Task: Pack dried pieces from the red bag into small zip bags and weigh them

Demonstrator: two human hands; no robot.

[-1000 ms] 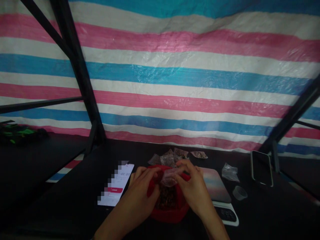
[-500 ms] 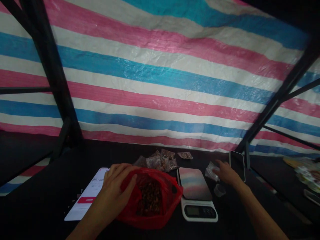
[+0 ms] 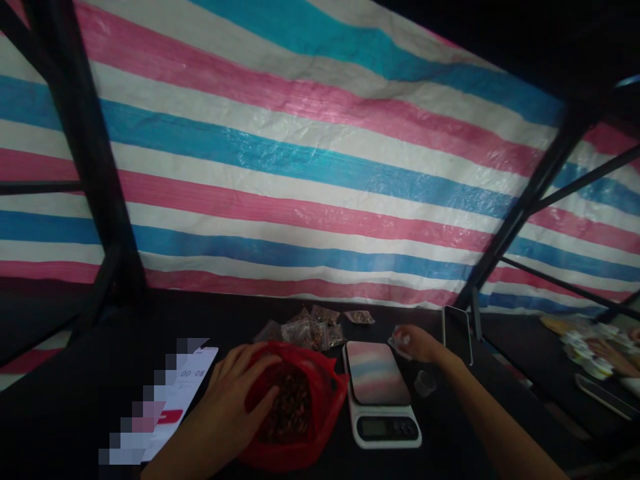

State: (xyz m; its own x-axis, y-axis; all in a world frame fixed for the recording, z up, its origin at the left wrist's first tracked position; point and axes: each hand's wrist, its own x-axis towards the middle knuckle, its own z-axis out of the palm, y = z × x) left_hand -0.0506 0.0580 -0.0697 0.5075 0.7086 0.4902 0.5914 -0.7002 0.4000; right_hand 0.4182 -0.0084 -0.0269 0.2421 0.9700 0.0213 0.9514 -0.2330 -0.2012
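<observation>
Red bag: the red plastic bag [image 3: 327, 413] is sitting on the near middle of the black surface [image 3: 445, 437], its mouth gaping and showing brown pieces [image 3: 290, 410] inside.
Left hand: the left hand [image 3: 237, 393] is resting over the bag's left rim, fingers spread and the thumb standing apart from them, reaching over the opening.
Lit phone: just beyond the left forearm, a phone [image 3: 183, 393] is glowing white with a red button, its left part pixelated.
Scale: a white kitchen scale [image 3: 380, 380] is standing just right of the red bag, its shiny plate reflecting coloured bands and carrying nothing I can make out.
Cup: a small clear cup [image 3: 425, 383] is lying near the scale's right side.
Right hand: the right hand [image 3: 417, 343] is pinching crumpled clear plastic [image 3: 399, 341] near the scale's far right corner.
Packets: small filled packets [image 3: 313, 331] are lying in a heap behind the red bag, with a single packet [image 3: 360, 317] apart on the right.
Dark phone: another phone [image 3: 457, 333] is lying beyond the right wrist.
Backdrop: a striped sheet [image 3: 300, 207] is hanging behind everything.
</observation>
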